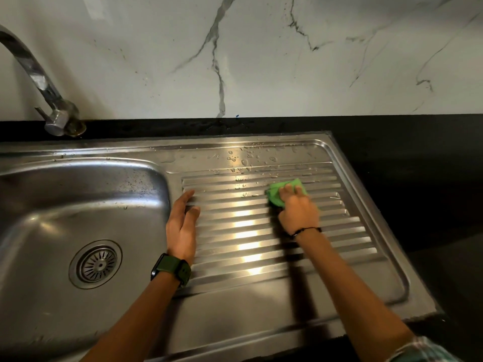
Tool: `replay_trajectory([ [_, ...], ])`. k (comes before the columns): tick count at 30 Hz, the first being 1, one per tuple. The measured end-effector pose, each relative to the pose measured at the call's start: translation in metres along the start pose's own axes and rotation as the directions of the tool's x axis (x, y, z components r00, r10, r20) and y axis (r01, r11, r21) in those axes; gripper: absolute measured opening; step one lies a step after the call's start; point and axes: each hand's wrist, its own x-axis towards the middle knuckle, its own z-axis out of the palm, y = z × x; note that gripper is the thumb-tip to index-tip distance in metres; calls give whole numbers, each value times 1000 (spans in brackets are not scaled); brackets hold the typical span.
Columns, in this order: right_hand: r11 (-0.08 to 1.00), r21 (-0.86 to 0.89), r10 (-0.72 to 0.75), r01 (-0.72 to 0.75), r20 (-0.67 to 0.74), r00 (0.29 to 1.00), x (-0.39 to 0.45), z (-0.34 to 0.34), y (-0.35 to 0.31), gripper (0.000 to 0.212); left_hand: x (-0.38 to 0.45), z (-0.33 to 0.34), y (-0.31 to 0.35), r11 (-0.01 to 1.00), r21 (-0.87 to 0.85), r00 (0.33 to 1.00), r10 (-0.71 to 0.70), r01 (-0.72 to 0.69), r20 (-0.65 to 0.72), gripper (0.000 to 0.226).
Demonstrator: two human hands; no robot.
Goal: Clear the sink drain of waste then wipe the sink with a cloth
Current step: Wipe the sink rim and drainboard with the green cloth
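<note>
A steel sink basin (78,205) fills the left, with a round slotted drain strainer (95,264) at its bottom that looks free of waste. Right of it lies the ribbed drainboard (261,246). My right hand (298,210) presses a bunched green cloth (281,193) onto the upper ribs of the drainboard. My left hand (183,226), with a dark watch on the wrist, rests flat with fingers apart on the drainboard's left edge, beside the basin, and holds nothing.
Water drops (245,158) dot the drainboard's far strip. A curved chrome tap (44,92) stands at the back left. A black counter (418,163) surrounds the sink. A white marble backsplash (261,53) rises behind.
</note>
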Motion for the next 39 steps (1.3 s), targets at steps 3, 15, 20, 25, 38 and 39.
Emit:
replay_trajectory([
  [3, 989, -13, -145, 145, 14, 989, -10, 16, -45, 61, 2, 0, -2, 999, -41, 1000, -12, 12, -8, 46],
  [15, 842, -8, -537, 539, 78, 840, -19, 41, -116, 58, 2, 1, -4, 1000, -11, 1000, 5, -6, -26, 53],
  [20, 840, -25, -541, 543, 57, 839, -13, 30, -62, 68, 1, -1, -3, 999, 38, 999, 21, -20, -29, 52],
  [25, 960, -23, -279, 280, 27, 960, -5, 3, 26, 73, 0, -3, -3, 1000, 20, 1000, 18, -18, -14, 45],
  [38, 923, 80, -375, 376, -27, 927, -23, 45, -120, 55, 3, -2, -1, 992, -126, 999, -32, 26, -40, 51],
  [39, 905, 60, -421, 422, -24, 907, -25, 51, -135, 51, 3, -2, -1, 989, -145, 999, -39, 34, -37, 50],
])
